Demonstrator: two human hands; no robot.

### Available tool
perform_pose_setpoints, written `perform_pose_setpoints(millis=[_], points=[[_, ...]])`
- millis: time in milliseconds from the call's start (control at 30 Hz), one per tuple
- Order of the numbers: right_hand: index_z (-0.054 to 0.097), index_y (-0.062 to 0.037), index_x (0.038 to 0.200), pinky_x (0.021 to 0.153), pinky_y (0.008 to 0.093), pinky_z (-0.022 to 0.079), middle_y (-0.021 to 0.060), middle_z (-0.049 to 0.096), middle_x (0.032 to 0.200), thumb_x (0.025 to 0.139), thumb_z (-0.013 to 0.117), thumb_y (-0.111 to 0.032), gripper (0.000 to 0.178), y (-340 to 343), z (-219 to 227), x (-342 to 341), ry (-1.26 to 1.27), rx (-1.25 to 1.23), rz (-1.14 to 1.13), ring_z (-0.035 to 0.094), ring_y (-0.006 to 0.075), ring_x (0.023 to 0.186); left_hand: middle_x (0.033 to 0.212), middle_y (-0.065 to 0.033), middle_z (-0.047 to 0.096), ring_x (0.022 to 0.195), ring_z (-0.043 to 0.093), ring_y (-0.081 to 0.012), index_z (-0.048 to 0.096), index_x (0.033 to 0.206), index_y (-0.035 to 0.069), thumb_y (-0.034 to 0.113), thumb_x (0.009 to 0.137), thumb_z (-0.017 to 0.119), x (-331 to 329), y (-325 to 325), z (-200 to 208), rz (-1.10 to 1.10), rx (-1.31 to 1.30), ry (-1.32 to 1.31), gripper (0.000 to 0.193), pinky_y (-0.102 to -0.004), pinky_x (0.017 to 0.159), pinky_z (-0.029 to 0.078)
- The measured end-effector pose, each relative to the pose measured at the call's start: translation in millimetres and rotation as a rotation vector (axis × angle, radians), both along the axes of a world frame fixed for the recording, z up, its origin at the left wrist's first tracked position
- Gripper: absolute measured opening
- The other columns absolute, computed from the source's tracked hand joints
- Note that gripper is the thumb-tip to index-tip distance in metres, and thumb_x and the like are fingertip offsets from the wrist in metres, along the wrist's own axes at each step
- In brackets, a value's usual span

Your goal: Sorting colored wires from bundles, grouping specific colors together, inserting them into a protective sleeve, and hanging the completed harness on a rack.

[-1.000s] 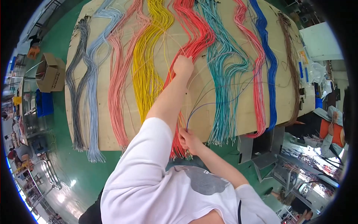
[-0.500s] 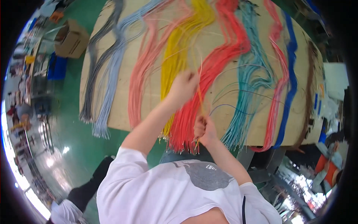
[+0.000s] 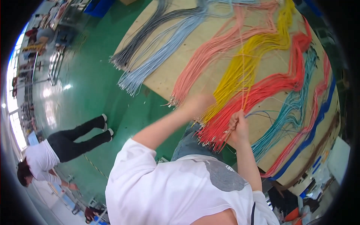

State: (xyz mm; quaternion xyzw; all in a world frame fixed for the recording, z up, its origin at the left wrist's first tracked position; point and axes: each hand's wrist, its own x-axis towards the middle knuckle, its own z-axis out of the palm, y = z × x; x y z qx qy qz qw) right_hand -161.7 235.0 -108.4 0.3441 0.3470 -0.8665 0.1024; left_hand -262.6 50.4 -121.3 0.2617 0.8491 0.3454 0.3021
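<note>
Long bundles of thin wires lie side by side on a wooden table. My right hand [image 3: 239, 125] is closed round a few loose wires above the red wire bundle [image 3: 262, 90]. A yellow wire [image 3: 246, 98] runs up out of that fist, and short ends stick out below it. Smeared by motion, my left hand [image 3: 203, 104] is over the lower part of the yellow wire bundle [image 3: 236, 73]; its fingers cannot be made out. To its left is the salmon-pink wire bundle [image 3: 198, 60], with metal tips at the table edge.
Light-blue wires [image 3: 168, 45] and grey wires [image 3: 150, 33] lie farther left on the table [image 3: 155, 77]. Teal wires [image 3: 285, 122], pink-red wires [image 3: 313, 112] and a blue bundle [image 3: 318, 120] lie to the right. Another person [image 3: 67, 146] bends over at the left, on the green floor [image 3: 123, 116].
My view has turned, so the table appears farther right and tilted. My left hand has moved down and left, away from the right hand. The right hand still grips the wires.
</note>
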Motion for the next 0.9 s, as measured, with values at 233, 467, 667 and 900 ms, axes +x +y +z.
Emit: perform_pose_setpoints(millis=[233, 467, 667, 900], points=[[0.035, -0.0102, 0.067, 0.047, 0.0263, 0.033, 0.0023, 0.038, 0.060, 0.088, 0.039, -0.032, 0.030, -2, 21, -7, -0.065, 0.080, 0.049, 0.038, 0.0130, 0.051, 0.083, -0.0160, 0.053, 0.082, 0.049, -0.0296, 0.056, 0.083, 0.004, 0.010, 0.076, 0.047, -129, -145, -50, 0.767, -0.378, 0.829, 0.013, -0.0389, 0.074, 0.038], [0.039, -0.0089, 0.067, 0.048, 0.0261, 0.034, 0.0017, 0.039, 0.060, 0.088, 0.038, -0.033, 0.032, -5, 17, -6, -0.070, 0.155, 0.042, 0.039, 0.0123, 0.051, 0.085, -0.0124, 0.055, 0.085, 0.051, -0.0286, 0.055, 0.084, 0.007, 0.012, 0.076, 0.047, -156, -157, -53, 0.738, -0.540, 0.493, 0.013, -0.0398, 0.076, 0.037], [0.040, -0.0088, 0.069, 0.048, 0.0262, 0.034, 0.0019, 0.040, 0.061, 0.088, 0.039, -0.033, 0.031, -7, 15, -6, -0.097, 0.178, 0.026, 0.039, 0.0122, 0.052, 0.083, -0.0128, 0.055, 0.081, 0.052, -0.0296, 0.052, 0.084, 0.005, 0.011, 0.077, 0.045, -160, -162, -32, 0.504, -0.432, 0.673, 0.011, -0.0415, 0.071, 0.039], [0.037, -0.0088, 0.067, 0.048, 0.0262, 0.033, 0.0021, 0.039, 0.060, 0.087, 0.040, -0.034, 0.032, -11, 20, -8, -0.134, 0.192, 0.021, 0.039, 0.0131, 0.052, 0.082, -0.0145, 0.053, 0.082, 0.051, -0.0317, 0.049, 0.087, 0.004, 0.013, 0.081, 0.045, -195, -195, -48, 0.767, -0.396, 0.698, 0.012, -0.0396, 0.070, 0.043]])
